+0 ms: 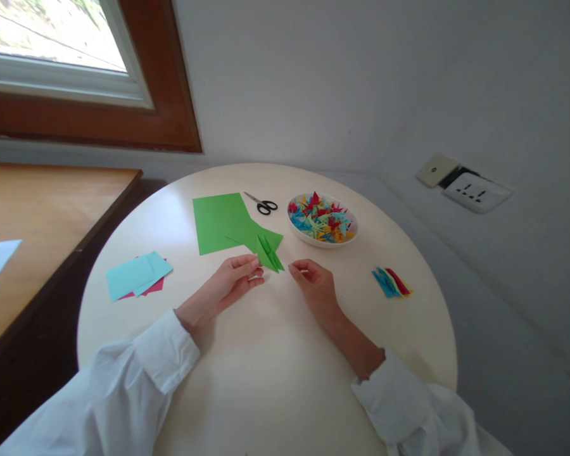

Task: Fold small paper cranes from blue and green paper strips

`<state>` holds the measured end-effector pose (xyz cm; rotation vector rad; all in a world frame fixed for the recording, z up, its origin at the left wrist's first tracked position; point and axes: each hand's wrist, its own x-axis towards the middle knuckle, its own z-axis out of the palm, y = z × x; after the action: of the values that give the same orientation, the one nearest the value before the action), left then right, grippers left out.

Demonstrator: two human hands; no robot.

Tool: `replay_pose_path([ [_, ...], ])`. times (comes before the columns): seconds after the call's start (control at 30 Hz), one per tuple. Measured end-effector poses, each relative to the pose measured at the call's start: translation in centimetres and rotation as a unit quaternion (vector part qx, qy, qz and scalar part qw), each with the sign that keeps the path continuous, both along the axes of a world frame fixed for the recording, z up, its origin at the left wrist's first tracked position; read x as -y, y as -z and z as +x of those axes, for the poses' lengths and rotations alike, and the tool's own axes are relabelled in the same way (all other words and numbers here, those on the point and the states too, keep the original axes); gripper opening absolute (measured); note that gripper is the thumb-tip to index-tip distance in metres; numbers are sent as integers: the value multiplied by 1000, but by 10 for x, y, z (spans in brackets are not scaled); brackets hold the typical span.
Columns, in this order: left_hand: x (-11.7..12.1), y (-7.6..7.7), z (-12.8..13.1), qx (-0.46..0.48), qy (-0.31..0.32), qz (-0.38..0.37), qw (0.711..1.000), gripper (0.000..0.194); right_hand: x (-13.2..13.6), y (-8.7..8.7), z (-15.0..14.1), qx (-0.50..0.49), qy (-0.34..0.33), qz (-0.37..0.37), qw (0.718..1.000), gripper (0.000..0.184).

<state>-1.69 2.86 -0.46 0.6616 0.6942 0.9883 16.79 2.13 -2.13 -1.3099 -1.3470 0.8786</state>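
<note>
My left hand (240, 275) pinches a folded green paper piece (268, 253) between thumb and fingers. Narrow pointed flaps stick out from it, as in a partly folded origami figure. Just to its right is my right hand (316, 282), thumb and forefinger pressed together, with a small gap to the paper's tip and nothing visible in the pinch. Behind the folded piece lie green paper sheets (218, 221), partly covered by it.
Black-handled scissors (266, 207) lie at the back, beside a white bowl (308, 239) full of colourful folded paper cranes. Light-blue and pink paper squares (135, 275) lie at left. Several folded coloured strips (392, 282) lie at right on the round white table (266, 380).
</note>
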Motion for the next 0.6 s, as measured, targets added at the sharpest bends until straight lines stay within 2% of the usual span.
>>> replay_pose_path([
  [0.33, 2, -3, 0, 31, 23, 16, 999, 19, 1, -1, 0, 5, 0, -7, 1000, 22],
  [0.5, 1, -5, 0, 34, -1, 33, 999, 17, 1, -2, -1, 7, -5, -9, 1000, 22],
  [0.6, 0, -3, 0, -6, -11, 21, 1000, 18, 1, -3, -1, 9, -9, -10, 1000, 24],
])
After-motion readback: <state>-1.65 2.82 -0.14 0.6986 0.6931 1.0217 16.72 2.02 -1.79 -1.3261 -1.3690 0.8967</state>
